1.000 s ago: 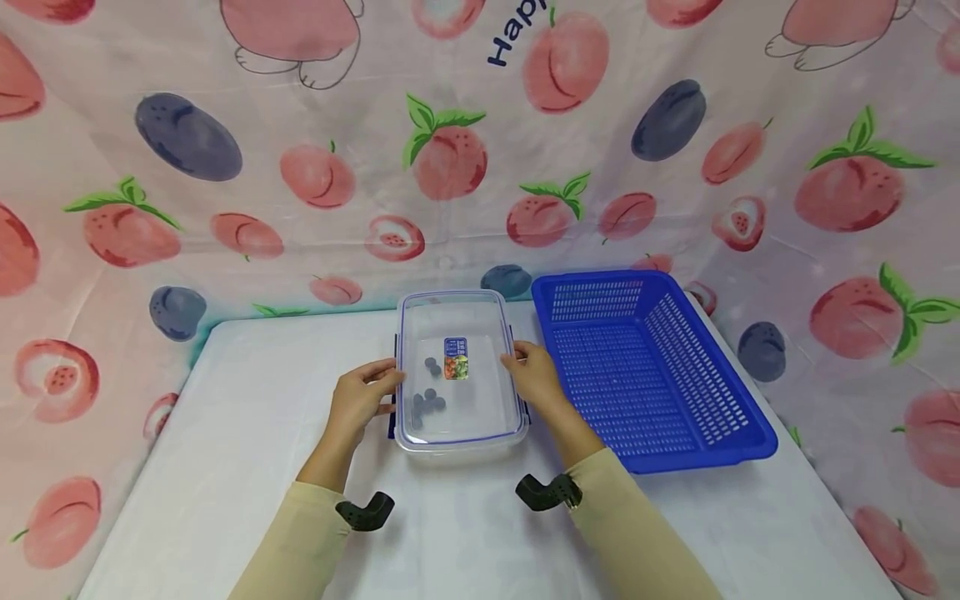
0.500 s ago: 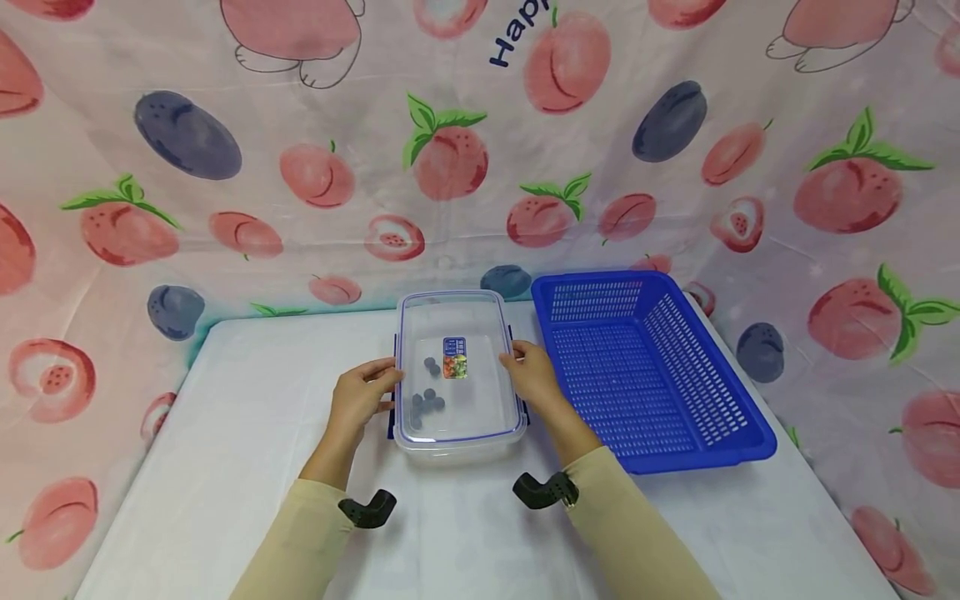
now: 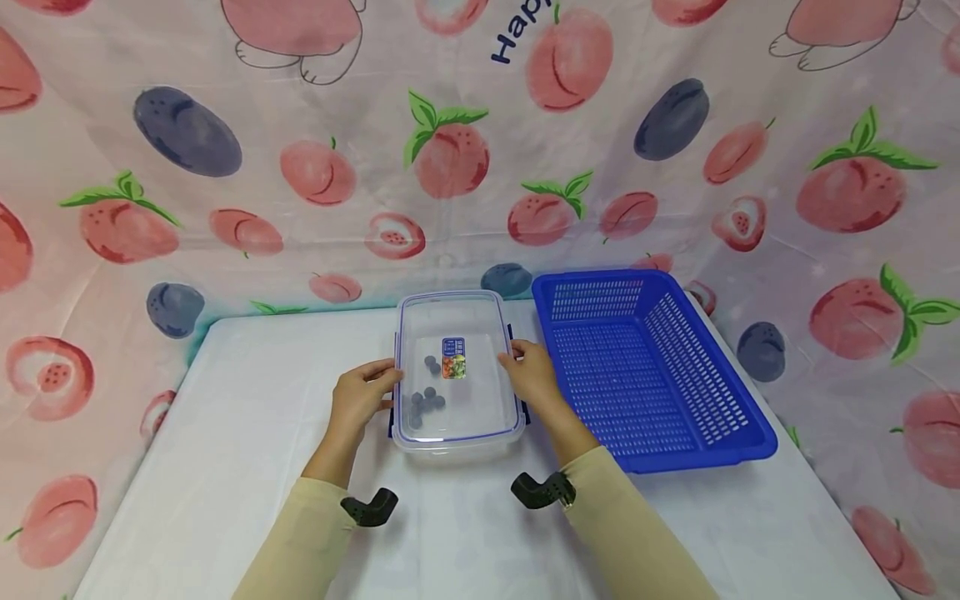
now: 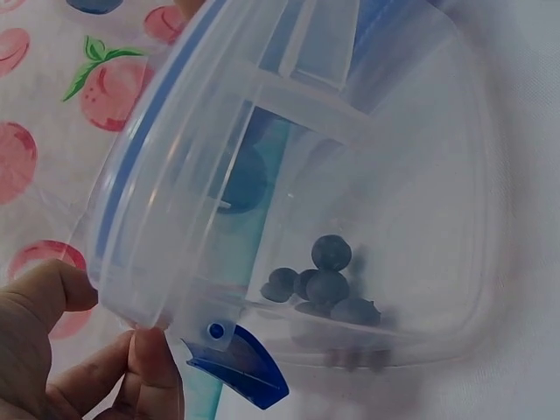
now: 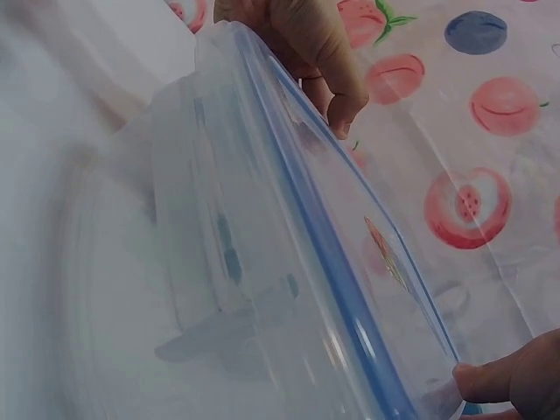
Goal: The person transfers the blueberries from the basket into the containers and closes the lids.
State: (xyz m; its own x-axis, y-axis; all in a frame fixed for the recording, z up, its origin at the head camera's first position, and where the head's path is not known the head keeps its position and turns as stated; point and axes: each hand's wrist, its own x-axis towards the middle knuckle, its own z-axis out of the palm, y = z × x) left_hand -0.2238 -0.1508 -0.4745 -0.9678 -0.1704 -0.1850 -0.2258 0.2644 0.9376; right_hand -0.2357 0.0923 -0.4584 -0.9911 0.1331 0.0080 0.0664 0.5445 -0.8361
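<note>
A clear rectangular food container (image 3: 457, 455) stands on the white table, its blue-edged transparent lid (image 3: 483, 408) lying on top. Inside, several blueberries (image 4: 331, 254) are gathered toward the left side. My left hand (image 3: 362, 396) pinches the lid's left rim, thumb above and fingers below. Opposite it, my right hand (image 3: 534, 377) pinches the right rim; in the right wrist view its thumb (image 5: 486, 381) presses the lid edge. A dark blue side latch (image 4: 249, 372) sticks outward, unfastened, beside the left fingertips.
Right of the container lies a blue perforated plastic basket (image 3: 622, 375), its near left edge close to my right forearm. A fruit-print cloth (image 3: 450, 233) hangs behind the white tabletop (image 3: 247, 433). Black camera mounts (image 3: 369, 507) stick out from both sleeves.
</note>
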